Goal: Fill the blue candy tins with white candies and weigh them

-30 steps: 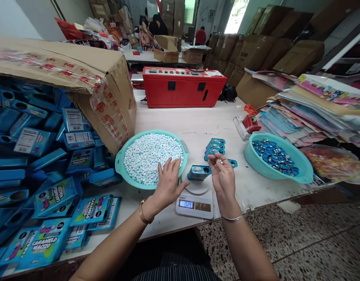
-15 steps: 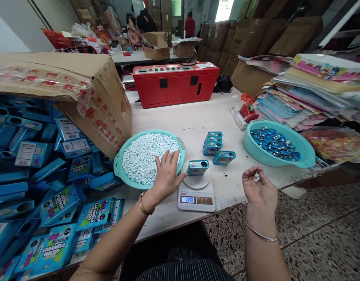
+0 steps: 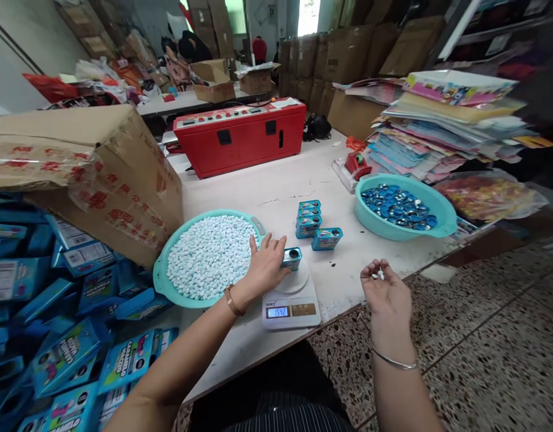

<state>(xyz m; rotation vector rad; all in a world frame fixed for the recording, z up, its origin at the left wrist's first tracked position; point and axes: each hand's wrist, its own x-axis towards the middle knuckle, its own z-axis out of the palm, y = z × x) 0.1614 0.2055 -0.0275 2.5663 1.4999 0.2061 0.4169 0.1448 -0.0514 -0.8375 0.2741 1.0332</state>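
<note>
My left hand [image 3: 266, 269] is at a blue candy tin [image 3: 293, 259] on the white digital scale [image 3: 291, 312], its thumb in front and fingers behind the tin's left end. The tin stands upright with a round opening on top, and the scale's display appears to read 154.2. Palm up, my right hand [image 3: 387, 294] curls its fingers around a few small white candies [image 3: 379, 275]. Beside my left wrist is a turquoise basin [image 3: 162, 282] full of such white candies. Several more tins [image 3: 327, 239] stand upright behind the scale.
At the left, a cardboard box [image 3: 137, 186] spills many blue tins [image 3: 128, 360]. A second turquoise basin [image 3: 405, 227] holds blue and silver round lids. Farther back are a red machine [image 3: 240, 141], a tape dispenser [image 3: 357, 165] and stacked printed bags [image 3: 438, 132]. People are in the background.
My left hand has moved right from the candy basin's edge to the tin on the scale. My right hand still holds the candies. The camera view has shifted slightly.
</note>
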